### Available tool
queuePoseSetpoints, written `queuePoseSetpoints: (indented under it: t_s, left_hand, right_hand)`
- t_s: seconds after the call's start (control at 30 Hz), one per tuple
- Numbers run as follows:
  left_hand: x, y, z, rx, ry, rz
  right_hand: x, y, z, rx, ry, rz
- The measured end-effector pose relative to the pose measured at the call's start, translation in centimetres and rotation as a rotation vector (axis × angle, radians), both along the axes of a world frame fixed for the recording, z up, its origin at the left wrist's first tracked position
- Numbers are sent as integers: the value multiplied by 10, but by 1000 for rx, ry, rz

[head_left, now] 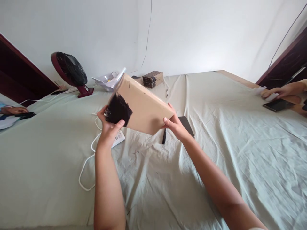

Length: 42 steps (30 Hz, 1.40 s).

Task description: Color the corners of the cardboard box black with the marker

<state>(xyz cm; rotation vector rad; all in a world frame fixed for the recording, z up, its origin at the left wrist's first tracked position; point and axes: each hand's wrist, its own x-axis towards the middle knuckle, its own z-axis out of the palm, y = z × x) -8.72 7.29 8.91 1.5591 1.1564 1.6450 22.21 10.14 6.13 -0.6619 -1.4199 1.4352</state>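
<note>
Between my two hands a tan cardboard box (144,110) is held up, tilted, above the cloth-covered table. A black patch (118,110) with ragged edges covers its left end. My left hand (109,126) grips that end, its thumb on the near face. At the lower right corner my right hand (173,123) holds the box, with the thumb in front and the fingers mostly hidden behind. Below the box lie a black pen (164,136), a dark flat object (186,125) and a white device (119,138), partly covered by my hands and the box.
A dark red fan (72,72) stands at the back left beside a white plastic tray (105,83). A patterned box (153,79) sits near the wall. A white cable (82,172) loops on the left. Other people's hands (285,91) show at both side edges, near a dark phone (278,105) on the right.
</note>
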Motion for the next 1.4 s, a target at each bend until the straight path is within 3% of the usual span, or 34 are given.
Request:
queuePoseSetpoints:
  t_s: [0.07, 0.2, 0.33, 0.47, 0.57, 0.63, 0.73, 0.8, 0.83, 0.93, 1.03, 1.2, 1.4]
  left_hand:
    - [-1, -4, 4, -39, 57, 70]
    - [2, -18, 20, -45, 473, 278]
    - [7, -25, 28, 40, 802, 461]
    - [13, -26, 28, 51, 919, 525]
    - [11, -28, 31, -31, 805, 398]
    - [4, -32, 32, -144, 601, 144]
    - [-11, -38, 27, -314, 270, -378]
    - [-14, -39, 22, -381, 117, -531]
    - [-13, -39, 20, -417, 49, -514]
    - [0, -35, 20, -502, -141, -296]
    - [8, -33, 26, -451, -200, -171]
    - [4, -40, 33, -121, 0, -228]
    - [5, -46, 42, 13, 304, -265]
  right_hand:
    - [6, -4, 14, 97, -19, -138]
    - [23, -9, 35, 304, -120, -294]
    - [30, -15, 47, 429, -192, -375]
    - [30, -20, 51, 450, -255, -420]
    - [35, -20, 51, 429, -234, -412]
    - [41, -18, 51, 423, -174, -370]
    - [52, -14, 50, 393, -114, -255]
    - [54, -12, 49, 396, -83, -190]
    - [54, -12, 49, 414, -68, -180]
    - [45, -14, 48, 480, -49, -246]
    - [36, -20, 50, 432, -52, -297]
    - [37, -28, 57, 250, -121, -183]
    - [43, -28, 58, 210, -110, -111]
